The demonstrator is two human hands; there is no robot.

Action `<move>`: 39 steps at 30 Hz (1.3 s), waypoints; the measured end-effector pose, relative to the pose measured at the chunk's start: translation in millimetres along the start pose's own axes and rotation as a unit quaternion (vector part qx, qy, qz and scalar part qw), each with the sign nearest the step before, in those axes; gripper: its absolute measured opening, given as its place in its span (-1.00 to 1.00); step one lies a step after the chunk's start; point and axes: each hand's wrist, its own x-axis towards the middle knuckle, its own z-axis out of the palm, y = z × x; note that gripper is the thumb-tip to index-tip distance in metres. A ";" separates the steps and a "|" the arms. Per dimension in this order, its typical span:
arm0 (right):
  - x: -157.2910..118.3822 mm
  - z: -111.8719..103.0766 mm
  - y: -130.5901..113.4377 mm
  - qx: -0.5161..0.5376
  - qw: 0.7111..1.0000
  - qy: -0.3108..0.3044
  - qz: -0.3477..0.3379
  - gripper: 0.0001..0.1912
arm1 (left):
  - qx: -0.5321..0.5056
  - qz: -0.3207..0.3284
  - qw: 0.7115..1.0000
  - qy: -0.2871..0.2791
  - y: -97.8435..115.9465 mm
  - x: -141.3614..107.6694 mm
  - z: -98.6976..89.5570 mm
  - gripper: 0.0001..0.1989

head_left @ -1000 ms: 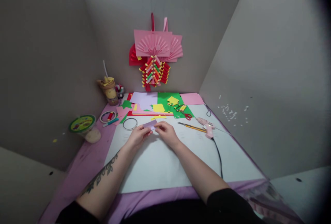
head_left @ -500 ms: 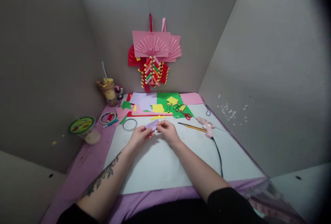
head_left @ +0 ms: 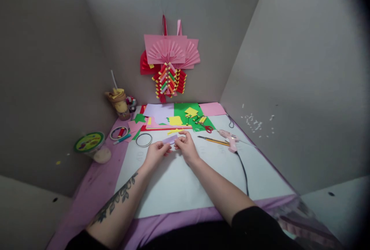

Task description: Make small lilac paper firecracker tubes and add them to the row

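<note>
Paper slip (head_left: 170, 139), lilac, could crease or skew: it looks thin, & uneven pressure btwn the two hands would prob. pull one corner off line. Its near edge may be curled or folded; view's too small & soft to be sure. Second risk: R forearm (head_left: 221, 186) swinging outward could snag the black cord (head_left: 243, 173) running from the pink glue gun (head_left: 233, 144) toward the near edge of the white sheet (head_left: 173, 188), dragging the gun.

Pose: both forearms reach in over the near edge, hands almost meeting above the sheet, approx. midway btwn its left & right edges. L hand (head_left: 157, 150) pinches the slip's near left corner, thumb on top; R hand (head_left: 186, 146) pinches its right end btwn thumb & fingers, index arched up. Grey ring (head_left: 143, 146) lies just beside L hand, nearer the sheet's left edge.
</note>
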 end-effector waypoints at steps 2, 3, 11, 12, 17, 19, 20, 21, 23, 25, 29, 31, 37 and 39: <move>-0.2 0.1 0.0 0.000 1.000 0.005 -0.008 -0.59 | -0.010 -0.006 1.000 0.001 -0.1 0.0 0.1 -0.69; -0.1 -0.1 -0.1 -0.003 1.000 0.008 -0.013 -0.60 | -0.011 -0.008 1.000 0.000 -0.6 0.3 -0.1 -0.68; 1.2 -0.2 1.1 -0.053 0.998 0.008 -0.015 -0.68 | -0.048 -0.005 0.999 -0.012 -2.7 3.4 -2.2 -0.68; 1.1 -0.1 1.2 -0.052 0.998 0.009 -0.017 -0.69 | -0.060 -0.007 0.998 -0.011 -2.6 3.6 -2.1 -0.69; -0.2 -2.3 -0.4 -0.099 0.991 -0.060 -0.064 -0.81 | -0.104 -0.035 0.994 -0.007 -2.6 4.9 -3.6 -0.75; -0.9 -4.1 -1.8 -0.155 0.981 -0.087 -0.082 -0.85 | -0.121 -0.047 0.991 -0.015 -1.7 4.8 -5.4 -0.75; -1.1 -5.0 -2.7 -0.178 0.976 -0.091 -0.087 -0.85 | -0.129 -0.052 0.990 -0.020 -0.9 4.5 -6.4 -0.75; -1.3 -5.8 -3.7 -0.193 0.973 -0.092 -0.088 -0.85 | -0.136 -0.057 0.989 -0.025 0.0 4.2 -7.3 -0.75; -1.5 -6.8 -5.9 -0.204 0.971 -0.093 -0.086 -0.84 | -0.147 -0.067 0.986 -0.036 2.2 3.2 -8.5 -0.76; -1.4 -7.2 -8.2 -0.203 0.971 -0.095 -0.084 -0.84 | -0.155 -0.075 0.984 -0.044 4.3 2.2 -8.9 -0.77; -0.1 -7.8 -10.3 -0.175 0.979 -0.089 -0.053 -0.87 | -0.161 -0.083 0.982 -0.055 7.1 0.9 -8.7 -0.79; 0.7 -8.5 -9.3 -0.155 0.984 -0.084 -0.035 -0.87 | -0.157 -0.084 0.982 -0.059 7.4 0.7 -8.6 -0.80; 2.7 -8.9 -4.2 -0.113 0.991 -0.063 -0.017 -0.84 | -0.146 -0.067 0.985 -0.067 3.5 2.4 -8.3 -0.73; 3.1 -8.2 -2.9 -0.099 0.994 -0.049 -0.007 -0.84 | -0.139 -0.048 0.987 -0.071 1.6 3.0 -7.6 -0.69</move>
